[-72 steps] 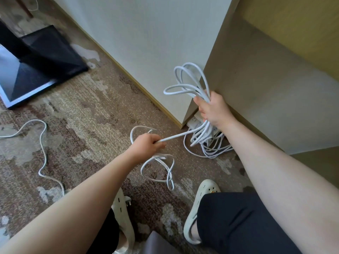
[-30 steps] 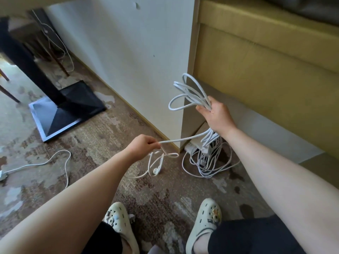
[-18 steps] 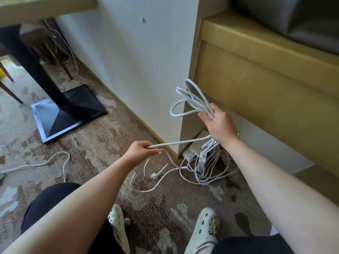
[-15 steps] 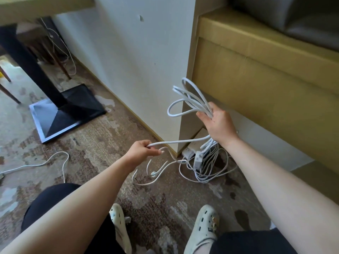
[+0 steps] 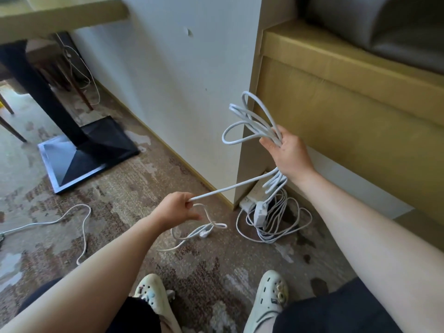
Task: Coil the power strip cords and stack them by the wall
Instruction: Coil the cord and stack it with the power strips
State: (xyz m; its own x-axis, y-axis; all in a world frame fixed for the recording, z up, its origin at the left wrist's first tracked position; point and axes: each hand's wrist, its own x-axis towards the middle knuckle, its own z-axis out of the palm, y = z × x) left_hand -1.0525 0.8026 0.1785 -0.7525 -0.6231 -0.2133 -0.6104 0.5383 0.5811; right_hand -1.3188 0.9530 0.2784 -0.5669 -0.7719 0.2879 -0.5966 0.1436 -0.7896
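My right hand [image 5: 289, 153] grips a bundle of white cord loops [image 5: 249, 121] that stick up in front of the wall corner. From it a taut stretch of the same cord [image 5: 228, 187] runs down to my left hand [image 5: 179, 207], which pinches it. Below my left hand the cord's loose tail with its plug [image 5: 204, 233] lies on the carpet. A white power strip [image 5: 260, 212] hangs among coils [image 5: 276, 227] that rest on the floor by the wall corner, over another strip [image 5: 252, 197].
Another white cord [image 5: 72, 219] trails across the carpet at left. A black table base [image 5: 89, 150] stands further left by the white wall [image 5: 168, 80]. A tan bench [image 5: 348, 104] fills the right. My two shoes [image 5: 269, 299] are at the bottom.
The loose tail has shortened and slid toward the coils. My right hand has kept the loops raised by the corner. The view has tilted up.
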